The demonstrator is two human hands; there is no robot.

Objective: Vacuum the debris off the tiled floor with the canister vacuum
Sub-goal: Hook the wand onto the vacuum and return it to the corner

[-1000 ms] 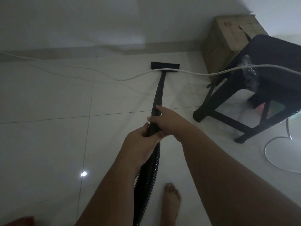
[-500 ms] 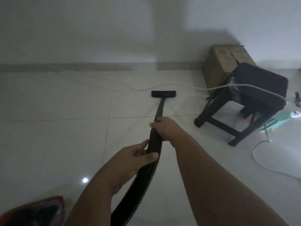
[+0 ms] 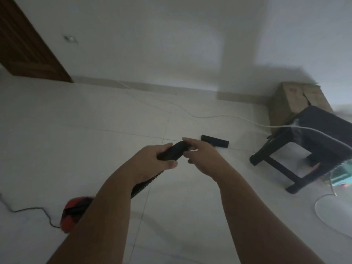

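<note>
While both hands work the vacuum, head view, dim and a bit blurred. Left-hand grip is closed round the rear of the hose handle, thumb underneath; judged to be steering and taking the weight. Right-hand grip is wrapped over the front end of the same handle, thumb on top and fingers curled under, likely to push and aim. The wand beyond it is hidden by that hand.

Ribbed hose drops from the handle, passes behind the left forearm and runs back toward the red canister, which sits on the tiled floor low left, half covered by the arm. Black cord trails left from it.

Floor nozzle lies flat on the tiles just past the right hand, near a grout line, so suction meets the floor. No debris can be made out in this light.

White cable crosses the floor beyond the nozzle and up over the dark stool; snag risk if the nozzle goes forward. Cardboard box stands behind the stool at the wall. Brown door top left.
</note>
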